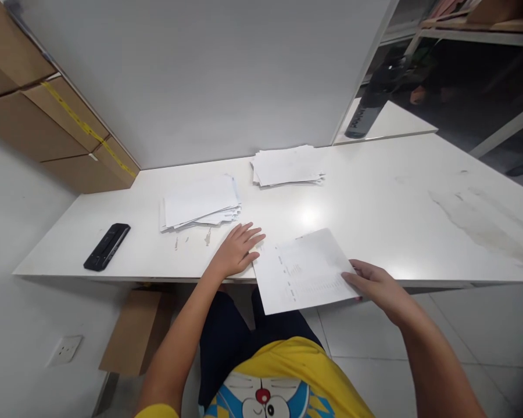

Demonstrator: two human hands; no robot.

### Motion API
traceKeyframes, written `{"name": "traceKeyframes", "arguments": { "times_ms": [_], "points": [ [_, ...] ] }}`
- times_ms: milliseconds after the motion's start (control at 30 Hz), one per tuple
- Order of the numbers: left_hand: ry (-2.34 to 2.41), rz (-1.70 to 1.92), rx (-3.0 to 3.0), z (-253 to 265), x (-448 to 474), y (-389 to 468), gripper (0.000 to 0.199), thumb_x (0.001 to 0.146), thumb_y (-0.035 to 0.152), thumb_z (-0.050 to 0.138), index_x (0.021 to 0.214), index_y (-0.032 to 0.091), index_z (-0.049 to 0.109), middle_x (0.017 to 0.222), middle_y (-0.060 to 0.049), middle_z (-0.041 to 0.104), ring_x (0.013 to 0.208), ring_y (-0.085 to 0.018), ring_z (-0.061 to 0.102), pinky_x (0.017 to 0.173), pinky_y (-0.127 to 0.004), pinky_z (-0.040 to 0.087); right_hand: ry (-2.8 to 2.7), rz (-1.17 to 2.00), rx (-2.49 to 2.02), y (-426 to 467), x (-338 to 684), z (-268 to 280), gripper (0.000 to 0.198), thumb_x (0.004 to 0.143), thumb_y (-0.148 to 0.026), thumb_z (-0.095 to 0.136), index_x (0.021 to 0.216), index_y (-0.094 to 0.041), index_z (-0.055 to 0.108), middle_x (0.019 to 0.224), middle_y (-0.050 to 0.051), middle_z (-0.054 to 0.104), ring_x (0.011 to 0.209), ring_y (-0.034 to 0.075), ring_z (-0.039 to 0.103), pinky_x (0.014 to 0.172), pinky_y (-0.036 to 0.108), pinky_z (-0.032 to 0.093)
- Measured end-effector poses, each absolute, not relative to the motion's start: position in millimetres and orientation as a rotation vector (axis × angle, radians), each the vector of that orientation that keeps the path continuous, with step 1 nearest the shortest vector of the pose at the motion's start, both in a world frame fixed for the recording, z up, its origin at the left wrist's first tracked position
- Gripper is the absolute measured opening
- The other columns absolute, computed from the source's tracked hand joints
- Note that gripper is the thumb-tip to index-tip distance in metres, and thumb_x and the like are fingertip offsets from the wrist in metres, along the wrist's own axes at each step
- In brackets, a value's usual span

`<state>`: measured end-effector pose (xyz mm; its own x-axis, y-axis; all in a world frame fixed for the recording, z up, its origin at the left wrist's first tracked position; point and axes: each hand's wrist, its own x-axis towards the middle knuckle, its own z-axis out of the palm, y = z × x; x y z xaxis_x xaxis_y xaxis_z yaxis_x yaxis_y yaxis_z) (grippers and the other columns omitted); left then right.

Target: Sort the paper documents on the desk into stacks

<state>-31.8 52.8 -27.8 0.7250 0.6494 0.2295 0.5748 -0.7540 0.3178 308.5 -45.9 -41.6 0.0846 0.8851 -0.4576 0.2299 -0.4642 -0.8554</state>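
Observation:
My right hand [370, 281] pinches the right edge of a printed paper sheet [307, 270], thumb on top and fingers beneath. The sheet rests partly on the white table and juts past its front edge. At the sheet's left edge, my left hand [237, 249] lies with fingers spread, its fingertips close to or touching the paper; I cannot tell which. Just beyond that hand is an uneven stack of papers [200, 200]. A second stack of papers [287, 165] lies farther back, against the grey panel.
A black phone-like device [107, 247] lies on the left of the white table [375, 197]. Cardboard boxes [74, 128] stand at the back left, and another cardboard box [131, 331] is under the table. A dark bottle [364, 119] stands behind, at the right.

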Motion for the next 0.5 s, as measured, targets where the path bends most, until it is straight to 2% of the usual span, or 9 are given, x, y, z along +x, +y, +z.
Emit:
{"name": "traceKeyframes", "arguments": {
  "times_ms": [67,167,300,400,500],
  "points": [
    [0.999,0.431,2.701,-25,-29,53,0.055,0.104,0.047,0.024,0.152,0.022,0.035,0.158,-0.007,0.036,0.152,-0.025,0.017,0.125,-0.05,0.015,-1.108,1.402,-1.762,-45,309,-43,0.042,0.068,-0.047,0.068,0.099,-0.018,0.069,0.074,0.004,0.067,0.066,0.021,0.059,0.053,0.03,0.047],
    [1.029,0.387,2.691,-25,-27,52,0.055,0.104,0.045,0.021,0.155,0.024,0.025,0.162,-0.005,0.028,0.154,-0.023,0.01,0.126,-0.05,0.013,-1.112,1.406,-1.742,-44,308,-39,0.042,0.07,-0.047,0.067,0.1,-0.018,0.07,0.082,0.005,0.07,0.079,0.026,0.065,0.062,0.031,0.051],
    [1.099,0.392,2.703,-33,-23,49,0.05,0.105,0.04,0.025,0.152,0.025,0.032,0.162,-0.005,0.027,0.154,-0.025,0.008,0.124,-0.053,0.017,-1.156,1.4,-1.742,-44,304,-33,0.042,0.072,-0.048,0.068,0.103,-0.019,0.071,0.092,0.008,0.073,0.094,0.031,0.067,0.075,0.035,0.054],
    [1.176,0.397,2.707,-38,-20,47,0.047,0.104,0.038,0.028,0.148,0.027,0.039,0.162,-0.006,0.027,0.153,-0.027,0.008,0.122,-0.056,0.02,-1.212,1.392,-1.737,-43,309,-38,0.046,0.075,-0.052,0.065,0.106,-0.019,0.07,0.088,0.008,0.072,0.091,0.031,0.067,0.072,0.036,0.054],
    [1.191,0.409,2.703,-38,-22,47,0.047,0.104,0.039,0.028,0.148,0.026,0.039,0.162,-0.008,0.028,0.153,-0.027,0.009,0.122,-0.056,0.02,-1.273,1.368,-1.704,-36,325,-46,0.046,0.075,-0.054,0.064,0.107,-0.021,0.07,0.083,0.005,0.07,0.084,0.029,0.066,0.067,0.035,0.052]
  ]
}}
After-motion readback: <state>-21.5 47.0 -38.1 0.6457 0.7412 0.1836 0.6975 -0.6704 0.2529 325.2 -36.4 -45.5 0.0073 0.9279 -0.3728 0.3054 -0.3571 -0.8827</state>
